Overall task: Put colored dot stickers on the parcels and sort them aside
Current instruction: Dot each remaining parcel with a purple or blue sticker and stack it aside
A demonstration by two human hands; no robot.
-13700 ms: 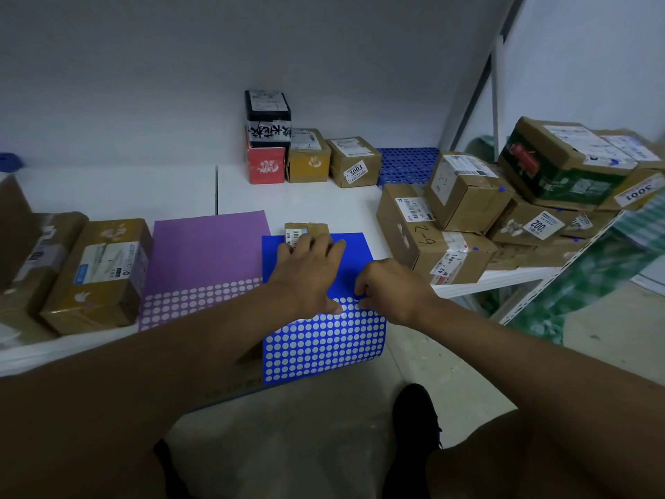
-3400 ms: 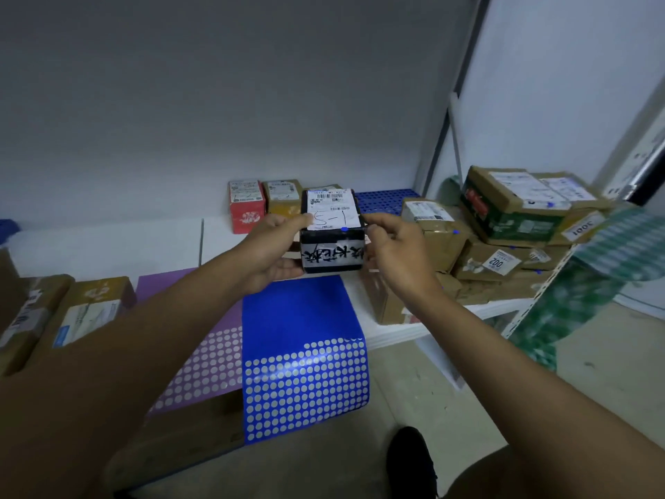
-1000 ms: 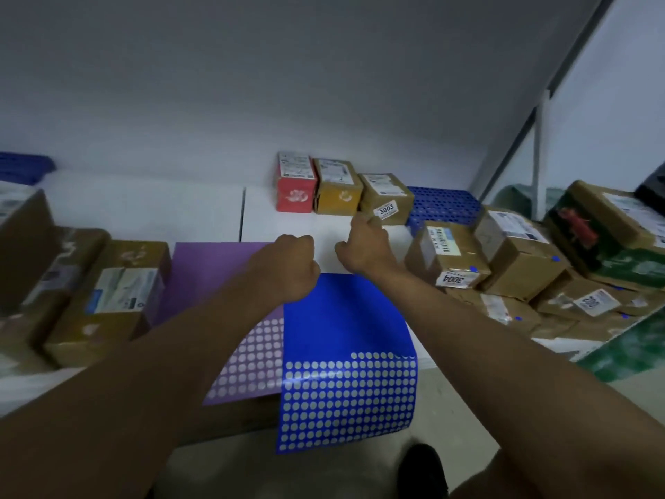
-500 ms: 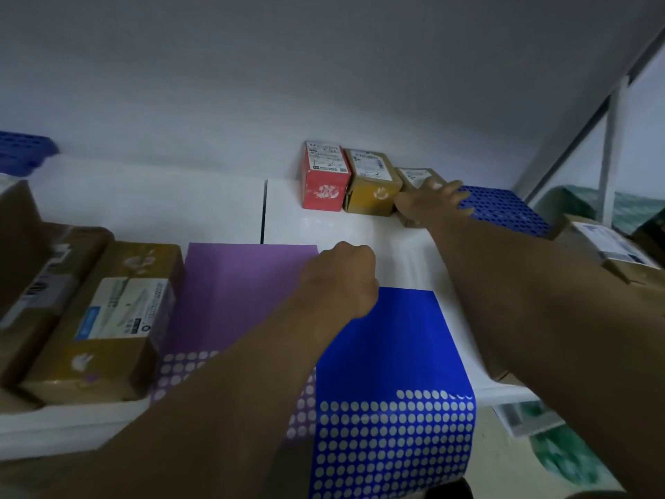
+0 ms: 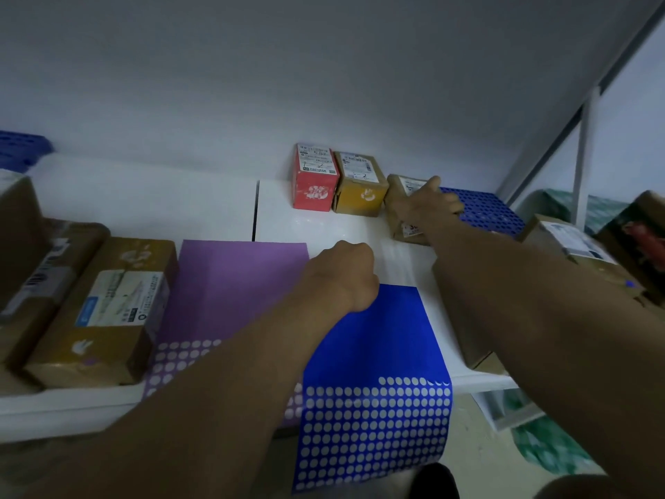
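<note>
Meanwhile, right hand is gripping a brown parcel upper right; left hand is fisted, holding nothing; two parcels are waiting.

My forearms are bare, no sleeves or watch showing; a dark shoe pokes in below.

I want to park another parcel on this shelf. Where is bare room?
Bare white shelf lies behind the purple sheet, left of the red box. A smaller patch sits between the left hand and that box row. The right side is crowded with parcels.
</note>
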